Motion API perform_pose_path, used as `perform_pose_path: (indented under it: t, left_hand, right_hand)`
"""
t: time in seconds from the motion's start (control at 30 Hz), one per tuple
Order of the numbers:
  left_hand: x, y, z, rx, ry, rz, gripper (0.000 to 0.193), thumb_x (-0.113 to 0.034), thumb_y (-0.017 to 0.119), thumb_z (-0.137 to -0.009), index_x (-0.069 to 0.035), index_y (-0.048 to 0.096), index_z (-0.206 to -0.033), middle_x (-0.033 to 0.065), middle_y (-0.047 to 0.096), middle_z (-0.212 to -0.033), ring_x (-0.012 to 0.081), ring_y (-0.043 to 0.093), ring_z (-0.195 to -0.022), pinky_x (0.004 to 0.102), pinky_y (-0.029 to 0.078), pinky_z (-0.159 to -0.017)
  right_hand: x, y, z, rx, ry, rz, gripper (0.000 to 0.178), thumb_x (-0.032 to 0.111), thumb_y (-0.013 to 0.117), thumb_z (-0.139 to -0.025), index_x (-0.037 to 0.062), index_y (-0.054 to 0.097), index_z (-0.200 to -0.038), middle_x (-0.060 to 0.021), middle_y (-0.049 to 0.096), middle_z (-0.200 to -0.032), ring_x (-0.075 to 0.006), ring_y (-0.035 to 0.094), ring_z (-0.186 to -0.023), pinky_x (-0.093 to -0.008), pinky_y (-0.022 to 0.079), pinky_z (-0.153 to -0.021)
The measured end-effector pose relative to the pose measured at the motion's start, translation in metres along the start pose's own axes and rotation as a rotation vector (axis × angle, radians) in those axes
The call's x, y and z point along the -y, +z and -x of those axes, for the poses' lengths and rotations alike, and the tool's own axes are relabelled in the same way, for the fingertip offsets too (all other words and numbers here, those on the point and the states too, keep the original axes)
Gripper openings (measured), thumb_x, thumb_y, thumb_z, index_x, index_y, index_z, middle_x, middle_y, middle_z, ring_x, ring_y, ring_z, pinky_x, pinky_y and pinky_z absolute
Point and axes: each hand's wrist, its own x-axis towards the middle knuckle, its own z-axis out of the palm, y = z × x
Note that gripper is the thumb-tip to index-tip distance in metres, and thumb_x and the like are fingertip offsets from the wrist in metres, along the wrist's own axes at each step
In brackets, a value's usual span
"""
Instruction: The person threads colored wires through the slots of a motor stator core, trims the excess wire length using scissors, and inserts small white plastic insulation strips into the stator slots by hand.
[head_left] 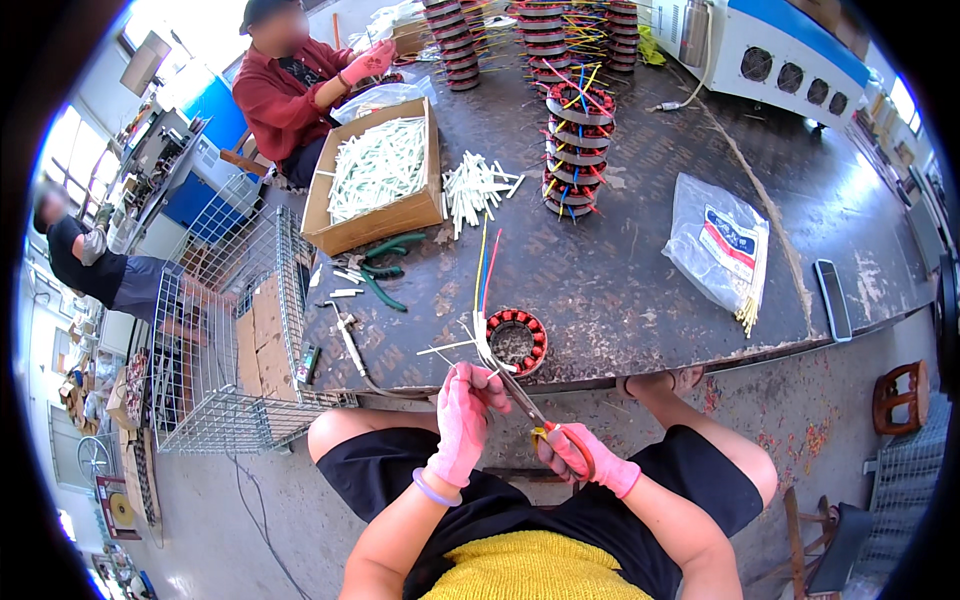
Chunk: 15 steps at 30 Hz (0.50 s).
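Observation:
A small ring-shaped motor stator [540, 347] with red windings lies at the table's near edge. Yellow, blue and red lead wires [487, 275] rise from its left side, with white sleeving [482, 335] around their base. My right hand [588, 455], in a pink glove, is closed around the red-orange handles of a pair of scissors [524, 401]. Their blades point up-left and reach the sleeving. Just left of the blades, my left hand [464, 415], also gloved in pink, has its fingertips pinched on a thin pale strand [445, 361]. The strand's far end is hard to make out.
A cardboard box [320, 232] holds many white sleeves, with more piled beside it. Green-handled pliers [385, 270], a soldering iron [348, 340], a stator stack [577, 150], a plastic bag [715, 240] and a phone [832, 300] lie around. A co-worker [290, 90] sits at far left.

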Motion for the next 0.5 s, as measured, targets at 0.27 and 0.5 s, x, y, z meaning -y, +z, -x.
perform_pose_path:
  t: [0.27, 0.5]
  left_hand:
    - [-0.006, 0.007, 0.005, 0.040, 0.089, -0.130, 0.026, -0.027, 0.044, -0.104, -0.006, 0.049, -0.090, 0.0077, 0.060, -0.085, 0.0177, 0.059, -0.067, 0.0333, 0.053, -0.063]
    - [0.002, 0.006, 0.006, 0.035, 0.152, -0.130, 0.023, -0.023, 0.043, -0.105, -0.006, 0.048, -0.090, 0.0078, 0.060, -0.086, 0.0162, 0.059, -0.068, 0.0319, 0.053, -0.065]
  right_hand:
    - [-0.002, 0.001, 0.006, 0.057, 0.066, -0.164, 0.030, 0.040, 0.054, -0.094, 0.0123, 0.052, -0.081, 0.0052, 0.043, -0.060, -0.0049, 0.040, -0.048, -0.0209, 0.029, -0.042]
    - [-0.008, 0.011, -0.002, 0.114, -0.157, -0.051, 0.045, 0.047, 0.046, -0.097, 0.0078, 0.051, -0.075, 0.0016, 0.045, -0.060, -0.0092, 0.044, -0.050, -0.0250, 0.036, -0.046]
